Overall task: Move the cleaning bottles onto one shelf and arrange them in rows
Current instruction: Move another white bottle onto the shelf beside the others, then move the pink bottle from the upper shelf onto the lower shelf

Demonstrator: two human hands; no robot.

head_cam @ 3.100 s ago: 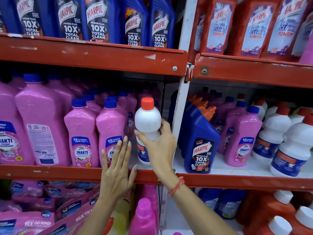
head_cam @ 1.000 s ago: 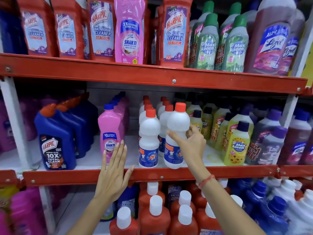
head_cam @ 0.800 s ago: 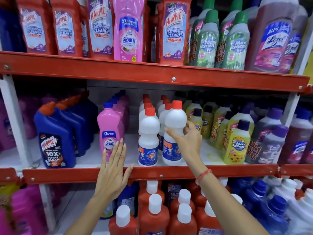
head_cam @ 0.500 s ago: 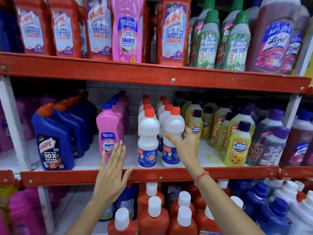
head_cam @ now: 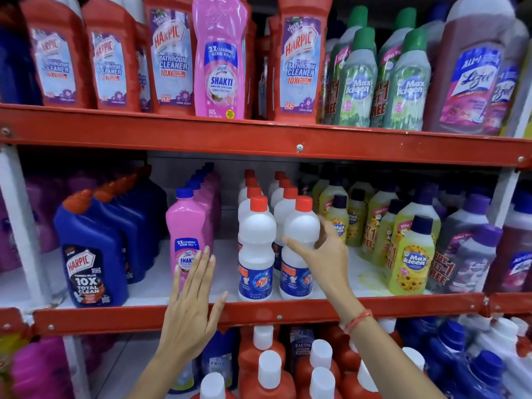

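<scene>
Shelving in red metal fills the view, and the middle shelf (head_cam: 288, 311) carries the work. On it, two rows of white bottles with red caps run from near to far, between a pink row on the left and yellow bottles on the right. The front white bottle (head_cam: 298, 251) of the right row stands upright at the near edge, level with its neighbour (head_cam: 255, 254). The right hand (head_cam: 325, 254) wraps its waist, fingers curled around it. The left hand (head_cam: 191, 309) is spread flat and empty before the shelf lip. Placement looks all but finished; only release remains, and whether more bottles wait elsewhere cannot be told.
</scene>
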